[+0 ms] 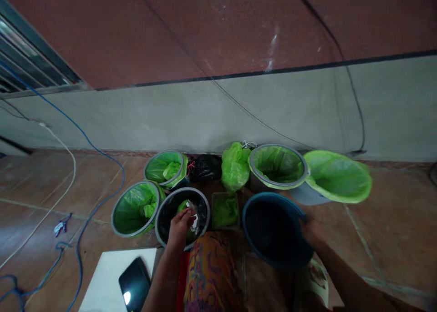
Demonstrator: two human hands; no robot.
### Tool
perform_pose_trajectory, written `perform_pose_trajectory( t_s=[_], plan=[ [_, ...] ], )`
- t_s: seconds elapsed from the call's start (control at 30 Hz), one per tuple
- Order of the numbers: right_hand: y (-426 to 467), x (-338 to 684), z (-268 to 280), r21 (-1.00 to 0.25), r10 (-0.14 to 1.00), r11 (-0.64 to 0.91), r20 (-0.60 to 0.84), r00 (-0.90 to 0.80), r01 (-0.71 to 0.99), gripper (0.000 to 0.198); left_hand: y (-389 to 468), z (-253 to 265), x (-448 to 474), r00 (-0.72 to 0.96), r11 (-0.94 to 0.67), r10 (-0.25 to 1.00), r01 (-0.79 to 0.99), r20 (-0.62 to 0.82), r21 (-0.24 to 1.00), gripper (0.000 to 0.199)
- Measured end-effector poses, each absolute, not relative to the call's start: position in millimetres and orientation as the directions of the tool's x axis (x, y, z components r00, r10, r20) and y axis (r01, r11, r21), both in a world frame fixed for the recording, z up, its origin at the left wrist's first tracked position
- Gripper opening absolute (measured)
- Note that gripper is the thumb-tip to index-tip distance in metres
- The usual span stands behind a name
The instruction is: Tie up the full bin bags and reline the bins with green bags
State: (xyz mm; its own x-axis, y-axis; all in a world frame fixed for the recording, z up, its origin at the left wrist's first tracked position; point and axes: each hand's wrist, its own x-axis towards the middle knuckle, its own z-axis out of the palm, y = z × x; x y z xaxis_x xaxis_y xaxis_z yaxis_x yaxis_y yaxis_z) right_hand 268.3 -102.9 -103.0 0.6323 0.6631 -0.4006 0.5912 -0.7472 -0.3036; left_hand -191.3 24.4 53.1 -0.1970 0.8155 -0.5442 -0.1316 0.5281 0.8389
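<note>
Head view: left hand (182, 221) over the mouth of the black-lined bin (167, 214), fingers pinched narrow on a whitish scrap (195, 223) (too blurred to say what it is); right hand (311, 234) closed around the right-hand rim of the dark blue bin (266, 203), its inside deep in shadow; between the two bins, a small square container (214, 212) with green plastic inside. Behind, near the wall, a black bag (205, 167) beside a green bag (235, 166); at lower left, a phone (134, 284) on a white surface (102, 275).
</note>
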Motion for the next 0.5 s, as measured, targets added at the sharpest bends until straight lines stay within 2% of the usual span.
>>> perform_pose_trajectory(
  t_s=[0.1,0.17,0.2,0.23,0.3,0.33,0.4,0.5],
  plan=[
    [-106.2,262.5,-89.4,-0.305,0.661,-0.75,-0.373,0.651,0.587,0.049,37.4,60.1,-173.4,-0.152,0.517,0.837,-0.095,-0.526,0.851,0.043],
    [-105.8,248.1,-70.5,-0.304,0.685,-0.725,-0.225,0.693,0.618,0.053,43.4,58.3,-159.0,-0.093,0.513,0.851,-0.067,-0.517,0.856,0.046],
    [-102.7,236.4,-58.5,-0.317,0.713,-0.684,-0.099,0.694,0.657,0.054,45.3,54.5,-151.5,-0.063,0.514,0.854,-0.052,-0.517,0.856,0.047],
    [-96.9,221.8,-45.8,-0.351,0.753,-0.61,0.023,0.658,0.71,0.051,46.4,48.6,-144.1,-0.03,0.522,0.852,-0.036,-0.523,0.852,0.047],
    [-76.6,185.8,-22.1,-0.457,0.862,-0.375,0.147,0.485,0.806,0.039,45.8,31.0,-130.3,0.026,0.552,0.834,0.0,-0.552,0.834,0.047],
    [-62.2,166.0,-13.2,-0.509,0.927,-0.232,0.144,0.347,0.829,0.035,44.2,19.9,-124.3,0.061,0.573,0.817,0.028,-0.574,0.819,0.045],
    [-27.7,127.4,-4.6,-0.554,1.0,0.01,0.023,0.003,0.832,0.031,38.7,-4.5,-114.4,0.144,0.601,0.776,0.125,-0.614,0.79,0.039],
    [26.4,81.6,-15.4,-0.434,0.924,0.144,-0.264,-0.278,0.889,0.027,27.6,-40.6,-104.0,0.294,0.524,0.714,0.377,-0.635,0.764,0.025]
  ],
)
